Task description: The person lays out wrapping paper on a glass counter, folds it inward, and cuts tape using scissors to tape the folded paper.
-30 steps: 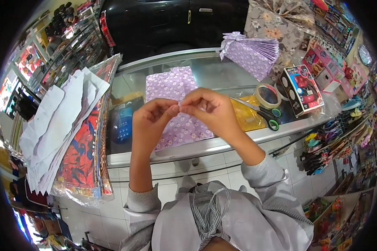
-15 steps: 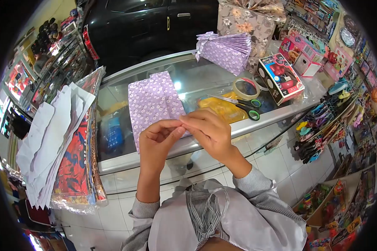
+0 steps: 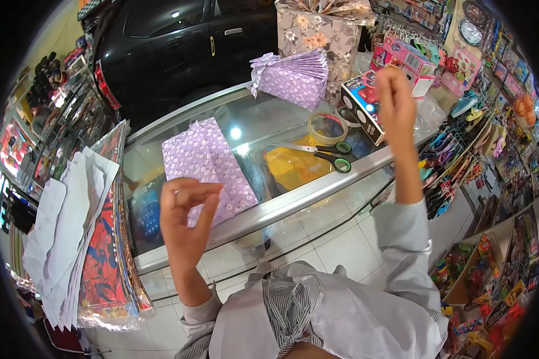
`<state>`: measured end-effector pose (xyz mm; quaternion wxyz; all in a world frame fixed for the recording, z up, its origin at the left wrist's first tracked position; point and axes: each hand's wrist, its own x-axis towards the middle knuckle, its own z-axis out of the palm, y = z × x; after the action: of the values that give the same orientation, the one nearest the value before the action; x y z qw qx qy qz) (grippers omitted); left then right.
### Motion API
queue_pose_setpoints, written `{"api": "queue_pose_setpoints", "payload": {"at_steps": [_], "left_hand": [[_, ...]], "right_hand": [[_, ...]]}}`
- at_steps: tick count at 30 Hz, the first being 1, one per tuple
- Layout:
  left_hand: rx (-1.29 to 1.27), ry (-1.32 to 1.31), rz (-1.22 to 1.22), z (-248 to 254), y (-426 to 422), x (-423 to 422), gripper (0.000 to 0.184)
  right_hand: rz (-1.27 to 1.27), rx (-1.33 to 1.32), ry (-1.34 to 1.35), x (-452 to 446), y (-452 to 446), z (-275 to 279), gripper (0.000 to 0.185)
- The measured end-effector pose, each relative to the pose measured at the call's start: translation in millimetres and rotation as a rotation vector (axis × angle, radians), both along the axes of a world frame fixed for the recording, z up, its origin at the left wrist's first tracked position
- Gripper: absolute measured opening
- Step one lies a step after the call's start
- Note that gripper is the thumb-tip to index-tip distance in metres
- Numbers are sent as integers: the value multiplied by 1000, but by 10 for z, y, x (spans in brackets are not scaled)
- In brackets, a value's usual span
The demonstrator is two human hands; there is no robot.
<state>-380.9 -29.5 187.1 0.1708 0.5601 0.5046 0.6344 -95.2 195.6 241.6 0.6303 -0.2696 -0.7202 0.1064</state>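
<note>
My left hand is over the near edge of a flat packet of purple floral wrapping paper. Its thumb and fingertips are drawn close in a pinch, and anything between them is too small to make out. Up at the right, my right hand is raised in front of a black box with a picture of red toys. Its fingers are pressed together and a little blurred, so what they hold cannot be seen. Scissors with black and green handles and a tape roll lie between the hands on the glass counter.
A pleated purple floral parcel and a tall flower-papered package stand at the back. Yellow plastic shows near the scissors. White sheets lie at left on plastic-wrapped prints. A black car is behind the counter.
My hands, whose fingertips met over the purple packet, have parted. The right rose far to the right, toward the boxes; the left shifted slightly left. The view has turned somewhat.
</note>
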Motion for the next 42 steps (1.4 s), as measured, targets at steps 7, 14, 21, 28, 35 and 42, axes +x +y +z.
{"api": "queue_pose_setpoints", "payload": {"at_steps": [7, 14, 21, 28, 35, 42], "left_hand": [[-11, 140, 337, -219, 88, -292, 14], [-67, 278, 421, -269, 99, -286, 13], [-82, 321, 393, -239, 87, -258, 13], [-117, 292, 410, -215, 109, -222, 11], [-32, 232, 442, -247, 46, -315, 12], [-293, 659, 336, -16, -97, -478, 38]], "right_hand": [[25, -310, -206, 538, 1489, 312, 9], [-243, -210, -606, 415, 2191, 349, 10], [32, -617, -640, 364, 2570, 295, 26], [173, -670, -481, 311, 2391, 322, 29], [-1, -550, -533, 623, 2023, 613, 14], [41, -264, -720, 109, 259, 808, 19]]}}
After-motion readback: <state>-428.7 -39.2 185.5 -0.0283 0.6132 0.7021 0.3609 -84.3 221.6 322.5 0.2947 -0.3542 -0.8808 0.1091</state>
